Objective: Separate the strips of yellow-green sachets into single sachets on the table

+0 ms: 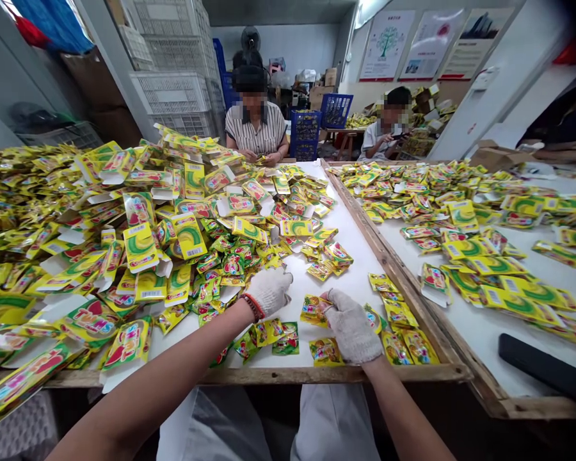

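Left forearm (158,365) and right forearm (406,410) over a white-topped table (338,256) of yellow packaging

Head view, looking forward and down. White work clothing (333,426) fills the lower edge at 6 o'clock, just below the table's wooden front rail (269,376). Left hand (269,291), in a white knit glove, wears a red-and-black bracelet (252,307) at the wrist. Its fingers are bunched narrow at 11 o'clock, beside the heaped packaging; whether they hold anything cannot be told. Right hand (352,328), gloved alike, lies at 12 o'clock with its fingers narrowed over the edge of a small foil sachet (313,310), apparently holding it. Loose sachets (285,339) lie flat between the hands and the rail, probably spread so that each stays within easy reach. Flattened yellow cartons (141,246) are heaped at 10 o'clock, leaving a white strip of tabletop free before the hands.

At 2 o'clock, a second wood-framed table (403,275) carries more yellow packets (465,240) and a black bar-shaped object (547,368). Farther off, a co-worker in a striped shirt (255,131) sits at 12 o'clock, and another in a white shirt (379,142) sits at 1 o'clock. Stacked white plastic crates (170,93) stand at 11 o'clock, a blue crate (336,110) at 12 o'clock, and wall posters (386,45) hang at 1 o'clock.
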